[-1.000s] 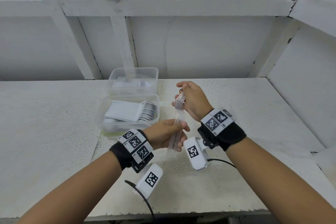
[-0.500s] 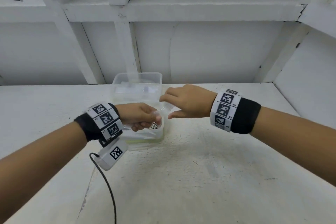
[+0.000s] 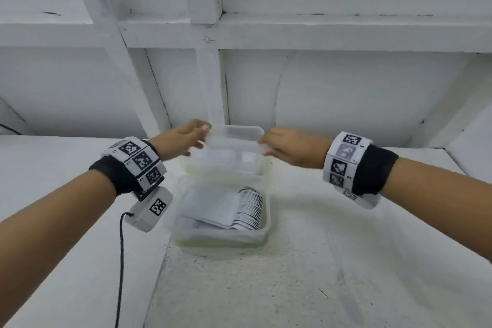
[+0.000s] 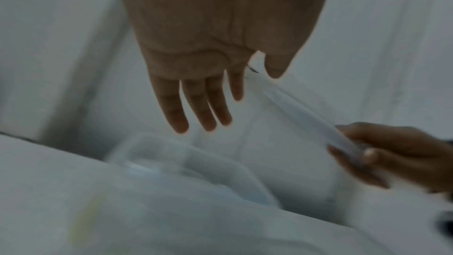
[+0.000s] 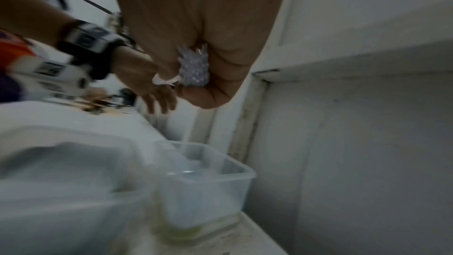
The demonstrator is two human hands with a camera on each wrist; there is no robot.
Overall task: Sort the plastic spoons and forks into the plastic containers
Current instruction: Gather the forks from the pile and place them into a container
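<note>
Clear plastic makes up both boxes on the white worktop (image 3: 346,261). The near container (image 3: 221,232) sits open and holds a tight row of stacked spoons (image 3: 250,208), bowls to the right, handles fanned to the left. The far container (image 3: 229,165) stands just behind it, touching or nearly touching, close to the white back wall (image 3: 346,93); some pale cutlery lies on its bottom, too blurred to tell which kind.

Above the far container both hands carry a bundle of clear forks (image 4: 301,111), held level from end to end. The right hand (image 3: 290,149) has its fingers (image 5: 220,77) curled round one end, and in the right wrist view the tines show in the closed grip. The left hand (image 3: 181,141) takes the other end between the thumb and forefinger; its remaining fingers (image 4: 193,108) hang straight and together below, touching nothing. The bundle lies over the far container's rim, not yet inside it.

White wall and timber framing close in right behind the far container. To the right, the worktop runs to a side wall, well apart from the boxes. Rough open surface spreads in front of the near container and to the left. A black cable (image 3: 121,261) hangs from the left wrist camera down past the worktop's front.
</note>
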